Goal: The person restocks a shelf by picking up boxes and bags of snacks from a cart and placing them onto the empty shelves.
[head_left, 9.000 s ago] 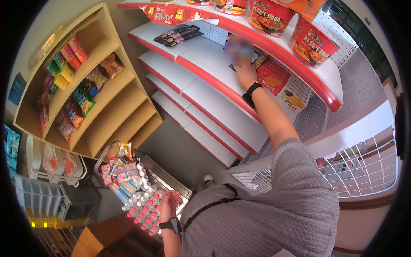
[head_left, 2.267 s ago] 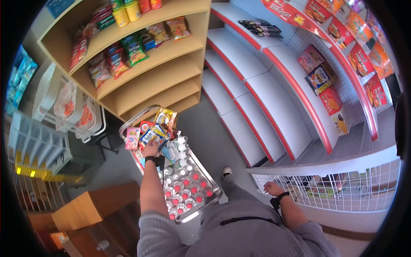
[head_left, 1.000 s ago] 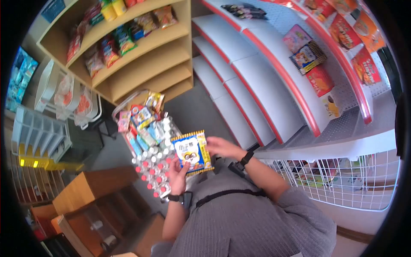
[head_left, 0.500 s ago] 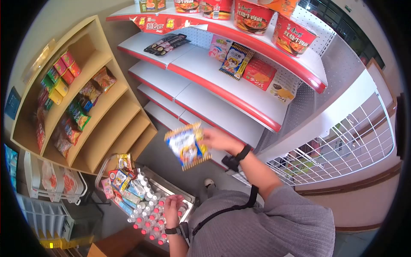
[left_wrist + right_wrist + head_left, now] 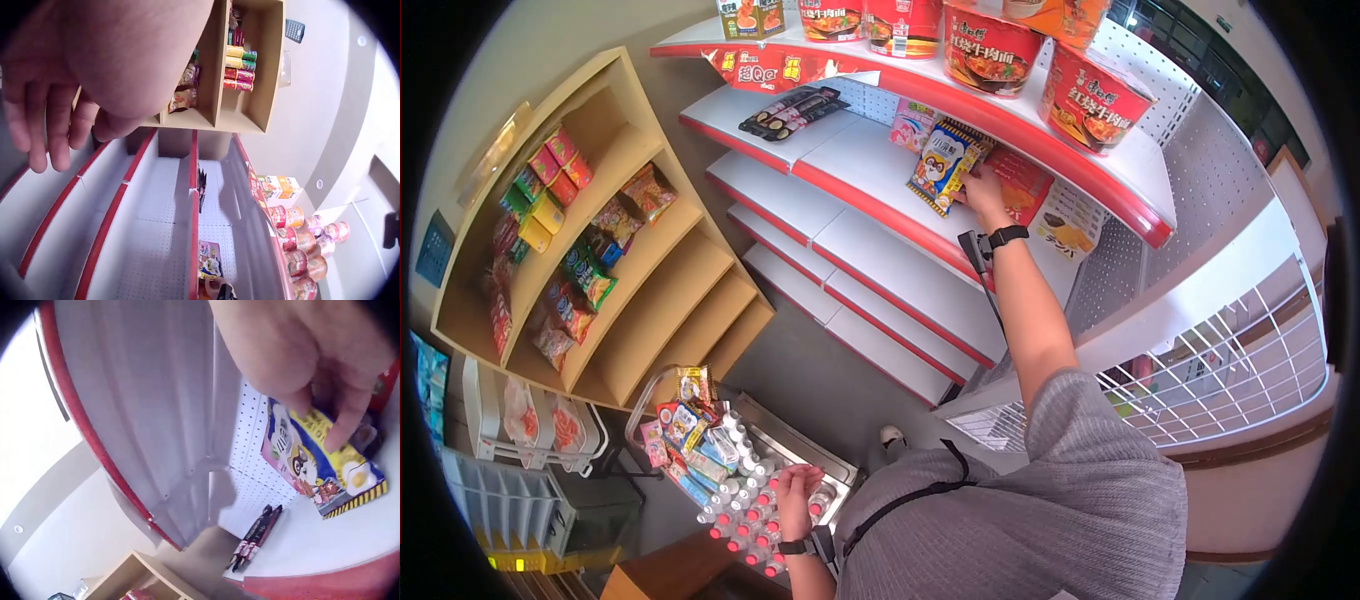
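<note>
My right hand pinches the right side of a blue-and-yellow snack packet with a masked animal face on it. The packet leans upright on the white shelf, overlapping a similar packet behind it. In the right wrist view, fingertips lie on the yellow part of the packet's front. A pink packet stands left of it, and a red packet shows partly behind my hand. My left hand is low beside the bottles, fingers loosely bent, holding nothing; the left wrist view shows the fingers.
Instant noodle cups line the shelf above my right hand. Black slim packets lie further left on the same shelf. A trolley with bottles and snack packets stands below, near a wooden shelf unit. A white wire rack is at right.
My left hand took a snack packet from the trolley and both hands held it. My right hand then carried it up to the shelf, while my left hand came back beside the bottles without it.
</note>
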A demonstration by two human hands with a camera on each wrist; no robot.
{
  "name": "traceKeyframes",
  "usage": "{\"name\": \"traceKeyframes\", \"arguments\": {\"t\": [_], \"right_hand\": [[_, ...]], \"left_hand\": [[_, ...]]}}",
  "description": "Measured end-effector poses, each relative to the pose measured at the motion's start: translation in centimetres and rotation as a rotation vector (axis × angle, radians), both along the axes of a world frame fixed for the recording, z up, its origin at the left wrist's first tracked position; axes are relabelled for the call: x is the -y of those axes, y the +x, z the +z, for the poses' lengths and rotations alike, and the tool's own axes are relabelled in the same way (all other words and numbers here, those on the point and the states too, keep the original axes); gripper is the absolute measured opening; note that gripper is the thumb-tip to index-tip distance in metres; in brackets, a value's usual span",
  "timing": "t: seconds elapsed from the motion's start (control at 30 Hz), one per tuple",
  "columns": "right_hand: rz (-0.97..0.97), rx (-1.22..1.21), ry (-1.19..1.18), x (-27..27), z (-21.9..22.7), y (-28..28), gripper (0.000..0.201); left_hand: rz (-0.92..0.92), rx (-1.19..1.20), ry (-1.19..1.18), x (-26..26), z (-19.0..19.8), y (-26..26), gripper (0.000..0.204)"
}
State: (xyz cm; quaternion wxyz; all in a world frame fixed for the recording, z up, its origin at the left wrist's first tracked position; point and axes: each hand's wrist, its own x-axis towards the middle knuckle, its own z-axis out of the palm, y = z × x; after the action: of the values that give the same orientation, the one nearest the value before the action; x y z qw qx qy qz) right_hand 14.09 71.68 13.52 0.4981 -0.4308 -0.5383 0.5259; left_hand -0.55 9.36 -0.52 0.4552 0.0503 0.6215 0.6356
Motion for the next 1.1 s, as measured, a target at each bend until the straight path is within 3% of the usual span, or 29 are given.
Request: {"name": "traceKeyframes", "arguments": {"t": [0.07, 0.1, 0.17, 0.3, 0.37, 0.4, 0.47, 0.5, 0.57, 0.67, 0.97, 1.1], "right_hand": [[-0.163, 0.377, 0.231, -5.2, -4.6, 0.4, 0.025], [-0.159, 0.376, 0.228, -4.9, -4.7, 0.1, 0.025], [-0.490, 0.366, 0.519, -3.1, -4.1, -0.2, 0.031], [-0.608, 0.499, 0.704, 1.8, -0.8, -1.1, 0.032], [-0.570, 0.624, 0.968, 4.0, 1.2, -2.2, 0.028], [-0.569, 0.623, 0.966, 4.4, 1.6, -2.7, 0.028], [-0.055, 0.754, 1.128, 5.0, 1.9, -3.2, 0.020], [-0.055, 0.757, 1.124, 4.8, 1.1, -3.4, 0.020], [0.024, 1.014, 1.119, 4.1, -1.1, -3.7, 0.018], [-0.006, 1.235, 1.048, 3.9, -2.2, -3.3, 0.022], [-0.047, 1.137, 1.011, 5.5, -2.0, -3.7, 0.022], [0.044, 0.958, 1.136, 10.7, -1.2, -6.2, 0.021]], "left_hand": [[-0.005, 0.001, -0.014, 0.7, -0.9, 0.4, 0.016], [-0.001, 0.030, 0.003, 0.9, -1.7, 0.6, 0.017], [0.007, 0.062, 0.019, 1.2, -2.4, 1.0, 0.017], [0.016, 0.081, -0.032, 1.1, -2.0, 1.5, 0.018], [0.012, 0.079, -0.030, 0.8, -1.8, 1.3, 0.019], [0.003, 0.070, -0.038, 0.7, -2.0, 1.1, 0.020], [-0.008, 0.061, -0.048, 0.3, -2.2, 0.9, 0.020], [-0.017, 0.044, -0.024, 0.1, -2.3, 0.8, 0.021], [-0.029, 0.029, -0.001, -0.4, -1.9, 0.7, 0.022], [-0.023, 0.032, 0.010, -0.9, -1.2, 0.6, 0.021], [-0.013, 0.102, -0.040, 0.9, -2.4, 0.9, 0.019], [0.009, 0.125, 0.003, 1.9, -3.7, 0.4, 0.020]]}}
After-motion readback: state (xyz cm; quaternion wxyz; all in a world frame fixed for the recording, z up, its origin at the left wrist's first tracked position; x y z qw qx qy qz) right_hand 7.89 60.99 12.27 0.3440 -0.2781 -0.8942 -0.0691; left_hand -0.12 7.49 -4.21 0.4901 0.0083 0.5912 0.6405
